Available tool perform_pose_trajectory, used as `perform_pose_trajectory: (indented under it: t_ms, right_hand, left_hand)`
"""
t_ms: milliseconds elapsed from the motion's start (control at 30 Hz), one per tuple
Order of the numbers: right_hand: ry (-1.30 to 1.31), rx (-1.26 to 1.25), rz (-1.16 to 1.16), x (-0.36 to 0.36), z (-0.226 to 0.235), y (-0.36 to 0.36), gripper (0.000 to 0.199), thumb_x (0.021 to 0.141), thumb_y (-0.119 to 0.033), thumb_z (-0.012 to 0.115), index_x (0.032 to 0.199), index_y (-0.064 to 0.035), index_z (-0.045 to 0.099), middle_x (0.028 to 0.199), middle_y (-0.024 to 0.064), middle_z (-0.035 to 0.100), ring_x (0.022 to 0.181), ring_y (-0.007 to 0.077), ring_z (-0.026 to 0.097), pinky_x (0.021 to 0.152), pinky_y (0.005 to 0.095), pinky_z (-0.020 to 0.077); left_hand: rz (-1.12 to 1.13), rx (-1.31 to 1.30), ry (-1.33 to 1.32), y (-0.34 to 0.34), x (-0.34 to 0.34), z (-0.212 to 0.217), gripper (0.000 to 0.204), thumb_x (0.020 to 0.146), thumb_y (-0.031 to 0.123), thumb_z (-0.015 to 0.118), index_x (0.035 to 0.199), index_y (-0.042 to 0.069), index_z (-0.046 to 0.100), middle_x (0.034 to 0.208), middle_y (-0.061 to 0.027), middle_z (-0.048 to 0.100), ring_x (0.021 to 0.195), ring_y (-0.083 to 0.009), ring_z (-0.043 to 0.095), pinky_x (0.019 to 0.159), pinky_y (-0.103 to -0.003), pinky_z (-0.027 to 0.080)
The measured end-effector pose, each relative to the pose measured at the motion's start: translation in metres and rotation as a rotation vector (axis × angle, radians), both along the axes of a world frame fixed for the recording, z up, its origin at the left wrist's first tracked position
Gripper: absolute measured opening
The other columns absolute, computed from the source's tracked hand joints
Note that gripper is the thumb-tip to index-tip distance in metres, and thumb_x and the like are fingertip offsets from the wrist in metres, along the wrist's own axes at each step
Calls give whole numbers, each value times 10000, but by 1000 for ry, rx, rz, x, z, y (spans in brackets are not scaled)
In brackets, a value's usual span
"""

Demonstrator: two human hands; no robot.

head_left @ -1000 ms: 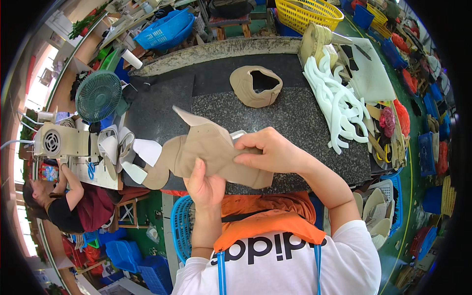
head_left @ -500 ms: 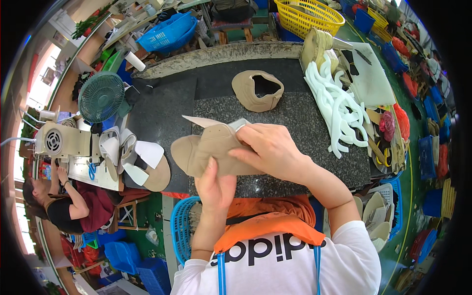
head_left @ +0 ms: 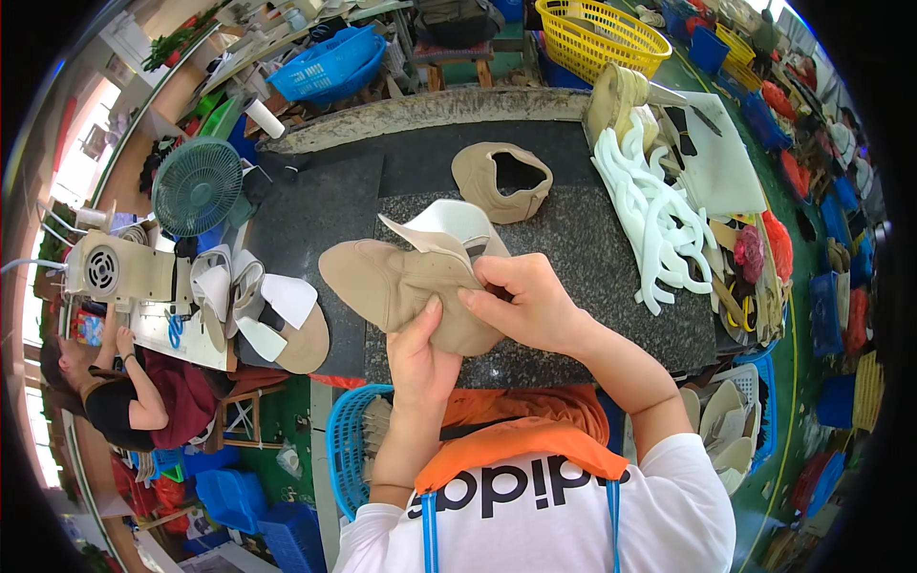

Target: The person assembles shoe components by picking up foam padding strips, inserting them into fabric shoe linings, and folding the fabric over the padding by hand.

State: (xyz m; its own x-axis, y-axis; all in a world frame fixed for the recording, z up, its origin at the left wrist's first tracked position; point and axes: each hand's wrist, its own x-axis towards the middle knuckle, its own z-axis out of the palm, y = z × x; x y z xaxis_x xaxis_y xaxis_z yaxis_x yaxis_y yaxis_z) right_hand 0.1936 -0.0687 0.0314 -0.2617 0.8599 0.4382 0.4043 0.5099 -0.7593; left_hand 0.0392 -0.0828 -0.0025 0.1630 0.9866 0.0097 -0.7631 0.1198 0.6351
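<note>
A beige cap point(head_left: 413, 279) is held between my two hands above the dark speckled tabletop, its brim toward the left. White stiff lining point(head_left: 457, 222) stands up out of its opening on the far side. My left hand point(head_left: 422, 358) grips the cap from the near side, thumb pressed on the fabric. At the cap's right edge, my right hand point(head_left: 525, 304) pinches the rim with thumb and fingers; the fingertips are partly hidden. Another beige cap point(head_left: 503, 181) rests beyond, at the far middle of the table.
White foam strips point(head_left: 659, 215) are heaped on the table's right side. Several unfinished caps with white panels point(head_left: 277, 320) lie at the left, beside a sewing machine point(head_left: 124, 269) where another person point(head_left: 124, 392) works. A green fan point(head_left: 198, 186) stands behind. Blue baskets point(head_left: 355, 449) flank my lap.
The held cap has turned and tilted, so more of its white lining now shows. My right hand has shifted slightly down along the rim, its fingers now pinching closer together.
</note>
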Motion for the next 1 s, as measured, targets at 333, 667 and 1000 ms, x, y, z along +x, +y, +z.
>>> perform_pose_trajectory:
  t_ms: [333, 667, 1000]
  right_hand:
    - [182, -91, -9, 4, -8, 7, 217, 824, -157, 659, 782, -4, 511, 572, 90, 471, 491, 142, 420, 470, 284, 370]
    - [-281, -147, 78, 15, -41, 3, 445, 790, -276, 690, 1064, 6, 482, 799, 159, 645, 706, 353, 630, 611, 384, 499]
    - [-104, 187, 147, -8, -50, -24, 179, 751, -91, 654, 906, -36, 582, 862, 108, 608, 762, 299, 602, 666, 362, 501]
  left_hand:
    - [-141, -40, -1, 6, 2, -1, 543, 859, 12, 544, 1362, 18, 338, 1319, -122, 461, 1230, -260, 449, 1044, -419, 361]
    - [178, 157, 778, 29, -19, -29, 446, 802, -50, 546, 1240, 9, 484, 1241, -164, 528, 1130, -301, 537, 955, -385, 430]
    - [-83, 912, 2055, 13, -47, -80, 427, 750, 288, 672, 1139, 127, 602, 1139, -205, 481, 1019, -365, 518, 794, -439, 501]
